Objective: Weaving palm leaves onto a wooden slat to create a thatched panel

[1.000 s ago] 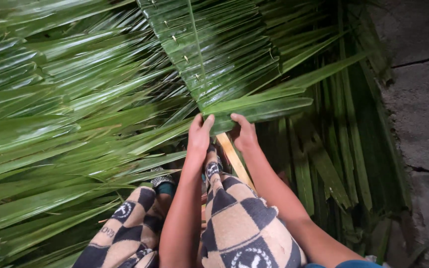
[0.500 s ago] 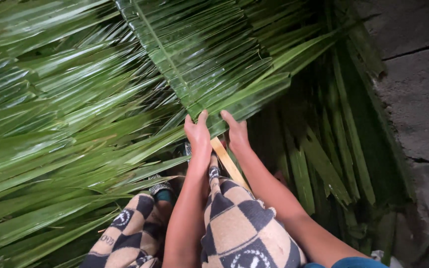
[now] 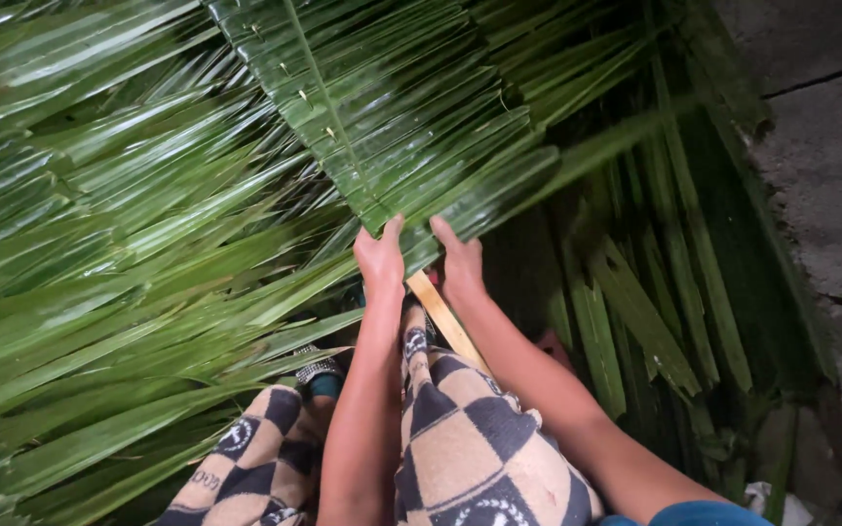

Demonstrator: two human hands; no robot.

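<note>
Two hands at work, both reaching forward side by side: left hand and right hand, each pinching the near edge of one stitched palm-leaf panel, fingers pressed together along the leaf fold. One pale wooden slat just below and between the hands, slanting down toward the lap. Two knees under checkered cloth, tan and dark squares, directly beneath the forearms. Loose palm fronds too many to count, fanned out to the left of the left hand; more cut leaf strips stacked to the right of the right hand.

Compared with half a second ago: hands slightly further forward and up, the panel edge drawn a little closer over the fingertips, the long leaf tip to the right lifted and blurred. Grip unchanged.

No counter here; leaves lying straight on the ground. Far right of the right hand, a rough grey concrete wall with a crack line, dim light, glossy sheen on the green blades.
</note>
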